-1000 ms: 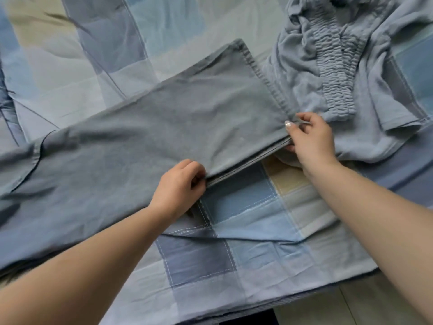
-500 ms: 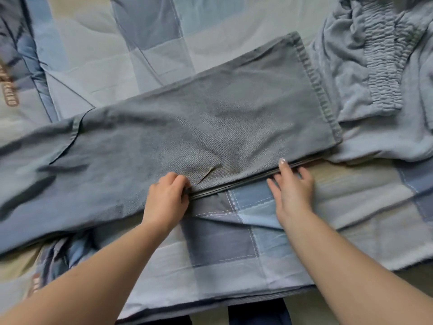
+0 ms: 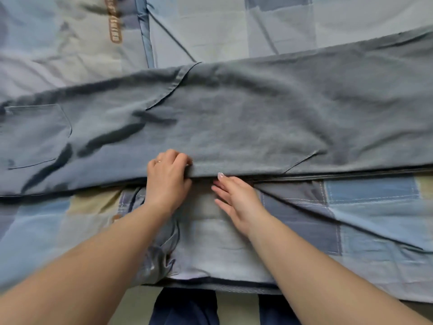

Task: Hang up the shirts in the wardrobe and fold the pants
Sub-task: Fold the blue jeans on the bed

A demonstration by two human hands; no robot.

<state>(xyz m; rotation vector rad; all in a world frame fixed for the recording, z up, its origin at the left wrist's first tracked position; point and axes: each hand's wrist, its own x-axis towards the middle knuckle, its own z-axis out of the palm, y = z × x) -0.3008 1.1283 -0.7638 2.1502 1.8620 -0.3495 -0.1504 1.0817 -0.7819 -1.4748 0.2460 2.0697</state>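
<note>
Grey pants lie flat across bed, legs stacked; left hand pinches near edge, right hand spread flat beside it; align edges, smooth wrinkles before folding

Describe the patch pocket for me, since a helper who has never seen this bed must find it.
Start from the grey-blue pants stretched across the patchwork bedspread. Follow them to the far left end: the patch pocket is the stitched, round-cornered panel there, well away from the hands.
</note>
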